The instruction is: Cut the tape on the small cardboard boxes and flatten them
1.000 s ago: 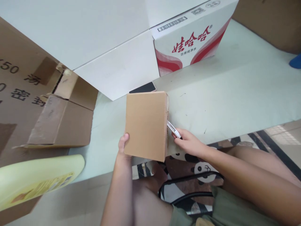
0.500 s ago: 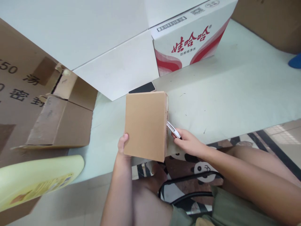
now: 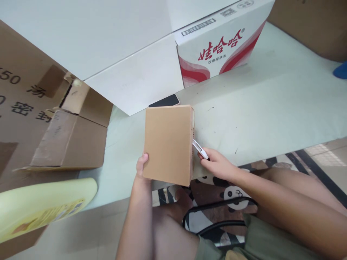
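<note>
A small brown cardboard box [image 3: 167, 144] is held up over the front part of the table. My left hand [image 3: 142, 167] grips its lower left edge, thumb on the broad face and the other fingers hidden behind. In my right hand [image 3: 215, 162] is a white utility knife [image 3: 200, 149], pinched between thumb and fingers. The knife's tip meets the box's right side, where a perforated or ragged line runs; how deep the blade goes is hidden. Behind the box, a dark phone-like slab [image 3: 166, 100] lies partly covered on the table.
White cartons stand at the back, one with red lettering [image 3: 221, 54]. Large brown cartons [image 3: 86, 144] flank the left, and another [image 3: 311, 29] stands far right. A yellow bottle [image 3: 46, 202] juts in at lower left. A blue object [image 3: 340, 70] sits at the right edge of the pale table [image 3: 271, 108].
</note>
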### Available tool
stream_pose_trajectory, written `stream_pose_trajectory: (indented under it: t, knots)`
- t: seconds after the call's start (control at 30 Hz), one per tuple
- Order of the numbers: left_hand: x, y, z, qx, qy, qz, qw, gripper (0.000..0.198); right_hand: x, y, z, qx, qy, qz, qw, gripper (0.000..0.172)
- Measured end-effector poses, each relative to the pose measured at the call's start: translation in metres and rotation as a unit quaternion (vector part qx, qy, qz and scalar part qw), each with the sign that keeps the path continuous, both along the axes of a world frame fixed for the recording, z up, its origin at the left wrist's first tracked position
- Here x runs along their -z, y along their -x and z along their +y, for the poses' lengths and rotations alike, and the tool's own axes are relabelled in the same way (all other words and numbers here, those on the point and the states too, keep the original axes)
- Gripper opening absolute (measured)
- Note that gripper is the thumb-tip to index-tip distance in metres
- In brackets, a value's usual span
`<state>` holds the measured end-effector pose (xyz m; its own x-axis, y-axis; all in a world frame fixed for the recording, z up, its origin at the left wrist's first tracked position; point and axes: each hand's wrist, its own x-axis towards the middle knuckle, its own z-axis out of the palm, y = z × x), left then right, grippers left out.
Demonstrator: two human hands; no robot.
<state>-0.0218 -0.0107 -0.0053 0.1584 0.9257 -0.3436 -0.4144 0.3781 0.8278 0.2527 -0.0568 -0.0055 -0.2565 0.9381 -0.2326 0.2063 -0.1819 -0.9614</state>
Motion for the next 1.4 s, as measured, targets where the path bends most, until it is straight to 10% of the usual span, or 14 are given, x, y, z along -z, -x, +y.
stream_pose_trajectory:
  t: [1.4]
  knots:
    - [-0.008, -0.01, -0.001, -0.012, -0.015, -0.003, 1.0, 0.054, 0.0, 0.002, -0.003, 0.004, -0.02, -0.018, 1.0, 0.007]
